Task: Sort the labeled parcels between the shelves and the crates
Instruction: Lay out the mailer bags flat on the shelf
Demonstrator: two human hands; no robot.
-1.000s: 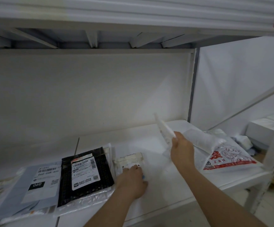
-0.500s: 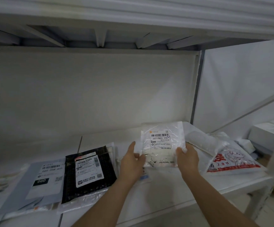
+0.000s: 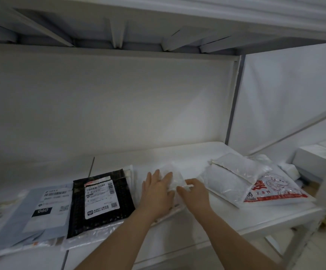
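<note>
A small clear plastic parcel (image 3: 174,177) lies flat on the white shelf (image 3: 226,217), between a black parcel (image 3: 101,201) and a padded white parcel (image 3: 234,174). My left hand (image 3: 156,191) rests on its left part with the fingers straight. My right hand (image 3: 194,192) pinches its right edge, where a thin white strip shows. Most of the small parcel is hidden under both hands.
A grey parcel (image 3: 45,207) with a white label lies left of the black one. A red-printed bag (image 3: 277,190) sits under the padded parcel at the right end. The upper shelf (image 3: 158,20) hangs close overhead. A white upright (image 3: 234,102) stands at the back right.
Both hands have lowered the small parcel, held upright with its label facing me half a second ago, flat onto the shelf. The left hand has moved on top of it.
</note>
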